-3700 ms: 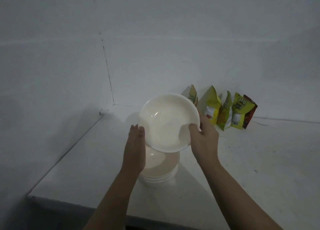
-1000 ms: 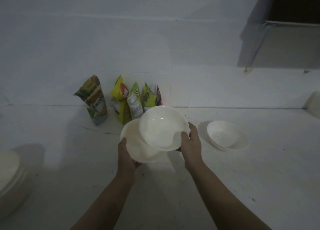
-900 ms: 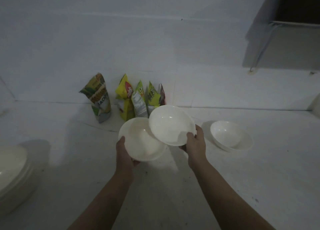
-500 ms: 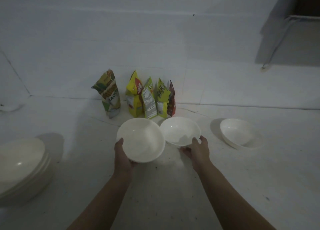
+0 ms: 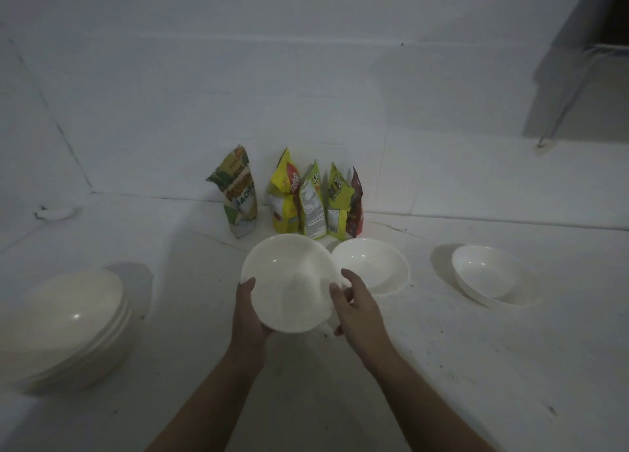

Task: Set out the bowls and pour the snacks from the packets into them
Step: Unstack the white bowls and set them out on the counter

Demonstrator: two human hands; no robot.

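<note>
My left hand [image 5: 247,319] grips the near-left rim of a white bowl [image 5: 289,281], held tilted above the counter. My right hand [image 5: 357,307] is beside that bowl's right rim, thumb against it, fingers relaxed. A second white bowl [image 5: 372,264] stands on the counter just behind my right hand. A third white bowl [image 5: 490,274] stands further right. Several snack packets [image 5: 308,201] stand upright against the back wall, one green-and-white packet [image 5: 238,193] a little apart to their left.
A stack of white bowls [image 5: 64,322] sits at the left on the white counter [image 5: 442,383]. White tiled walls close the back and left. A dark opening shows at the upper right corner.
My right hand set its bowl down on the counter, let go and came back to the right rim of the bowl in my left hand. The view shifted right and nearer.
</note>
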